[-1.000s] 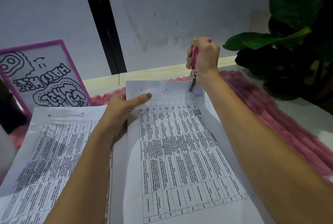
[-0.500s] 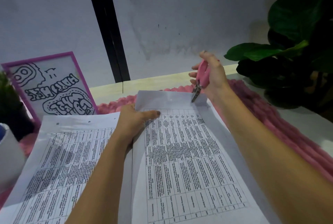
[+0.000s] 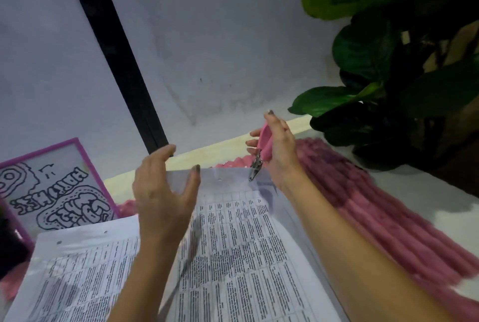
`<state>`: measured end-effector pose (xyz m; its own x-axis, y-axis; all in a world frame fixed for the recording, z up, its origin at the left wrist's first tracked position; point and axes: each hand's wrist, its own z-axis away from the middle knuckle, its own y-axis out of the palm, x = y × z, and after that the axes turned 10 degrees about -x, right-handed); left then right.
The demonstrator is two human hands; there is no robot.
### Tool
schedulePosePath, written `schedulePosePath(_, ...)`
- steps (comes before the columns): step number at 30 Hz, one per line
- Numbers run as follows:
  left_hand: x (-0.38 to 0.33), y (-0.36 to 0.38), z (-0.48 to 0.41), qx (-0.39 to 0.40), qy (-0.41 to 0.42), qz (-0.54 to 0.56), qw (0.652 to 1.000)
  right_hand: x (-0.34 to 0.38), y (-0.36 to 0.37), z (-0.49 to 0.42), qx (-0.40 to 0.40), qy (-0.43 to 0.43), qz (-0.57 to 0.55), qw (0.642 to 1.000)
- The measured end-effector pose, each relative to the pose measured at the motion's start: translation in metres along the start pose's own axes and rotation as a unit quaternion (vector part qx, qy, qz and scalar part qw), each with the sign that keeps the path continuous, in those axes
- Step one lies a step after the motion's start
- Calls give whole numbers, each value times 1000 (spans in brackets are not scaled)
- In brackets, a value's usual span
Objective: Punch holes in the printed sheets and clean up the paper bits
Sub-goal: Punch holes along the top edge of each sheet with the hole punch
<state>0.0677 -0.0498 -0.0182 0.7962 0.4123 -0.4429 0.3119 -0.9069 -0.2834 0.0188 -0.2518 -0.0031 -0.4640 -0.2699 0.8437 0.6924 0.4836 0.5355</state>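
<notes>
Head camera view: a printed sheet [image 3: 233,238] covered in a table of text lies at centre on the desk, one punched hole visible near its far edge, with a second printed sheet [image 3: 83,270] just beside it to the left, also holed along its top margin. The right hand [image 3: 278,150] grips a pink hole punch [image 3: 264,145], fingers loosely wrapped round its handles and the metal tip touching the centre sheet's far right corner. The left hand [image 3: 163,192] hovers over the sheet's far left edge, fingers spread and curved, holding nothing. A pink rug [image 3: 388,218] runs beneath the papers, a purple-framed drawing [image 3: 51,192] leans at left, and a leafy plant [image 3: 388,75] stands at right.
</notes>
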Motion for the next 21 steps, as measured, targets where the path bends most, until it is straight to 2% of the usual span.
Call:
schedulePosePath(1,-12,6,-3,35,38,-13,999,0,0,1,-2,-4,0,1000)
schedulePosePath(3,-31,26,-7,173,91,-81,977,2,1,3,-2,-9,-3,1000)
schedulePosePath(5,-39,45,-12,291,109,-153,938,4,1,5,3,-11,-13,1000)
schedulePosePath(7,-41,55,-19,349,99,-187,913,9,0,7,9,-17,-28,999)
schedulePosePath(15,-41,69,-21,285,88,-136,945,20,-2,9,33,-15,-29,999)
schedulePosePath(21,-37,68,-21,265,99,-139,949,30,-7,4,26,1,-35,999)
